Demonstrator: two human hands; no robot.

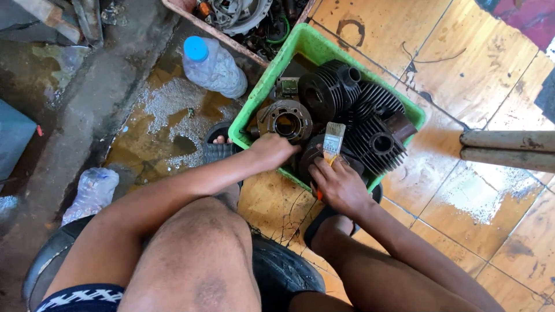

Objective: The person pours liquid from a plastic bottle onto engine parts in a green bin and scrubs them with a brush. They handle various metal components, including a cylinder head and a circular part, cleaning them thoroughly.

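Worn wooden floorboards (462, 190), wet in patches, meet a stained concrete strip on the left, and a green plastic tub (312, 49) sits across the seam, seen from above the seated person's knees. Inside the tub lie oily black finned engine cylinders (352, 95), a round grey metal flange with a central bore (286, 120), and a dark round part (315, 156) at the near edge, over which both hands work. The right hand (341, 186) is closed around the handle of a flat paintbrush (333, 138), bristles pointing up and away; the left hand (272, 150) rests curled on the near rim of the tub and against the dark part, though whether it grips the part cannot be told. Cast metal of this kind is judged heavy, rigid and slick with oil; the thin fins look prone to chipping, so the solid outer wall or the bore would give a surer hold than the fin edges. Crowding limits access: the cylinders lie touching one another and hem in the near part. Around the tub stand a clear bottle with a blue cap (211, 66), a crumpled bottle (92, 190), a crate of tangled parts (243, 17), and two pale poles (509, 150) at right.
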